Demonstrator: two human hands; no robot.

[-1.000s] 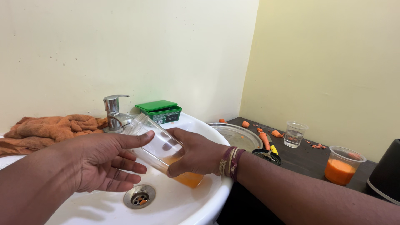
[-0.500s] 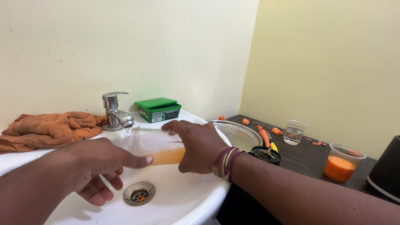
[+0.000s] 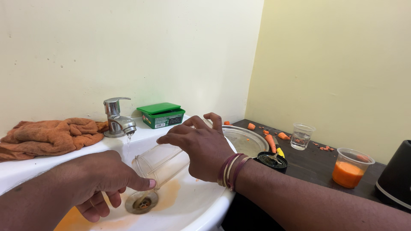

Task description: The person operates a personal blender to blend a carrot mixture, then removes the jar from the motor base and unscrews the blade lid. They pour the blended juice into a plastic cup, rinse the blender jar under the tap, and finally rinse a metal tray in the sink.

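My right hand (image 3: 200, 144) grips a clear plastic jar (image 3: 160, 164) and holds it tilted, mouth down, over the white sink basin (image 3: 205, 205). My left hand (image 3: 102, 182) is at the jar's mouth, thumb touching the rim, just above the drain (image 3: 141, 202). Orange liquid stains the basin around the drain. A thin stream of water falls from the chrome tap (image 3: 117, 119) behind the jar.
An orange towel (image 3: 51, 136) lies on the sink's left rim, a green box (image 3: 162, 114) at the back. On the dark counter sit a steel plate (image 3: 246, 139), carrot pieces (image 3: 270, 142), a black lid (image 3: 272, 160), a small clear cup (image 3: 301, 136), a cup of orange juice (image 3: 350, 168) and a black appliance (image 3: 396, 179).
The jar held orange liquid a second ago; it has been tipped mouth down and is empty now, the liquid spread in the basin. My left hand has shifted to the rim.
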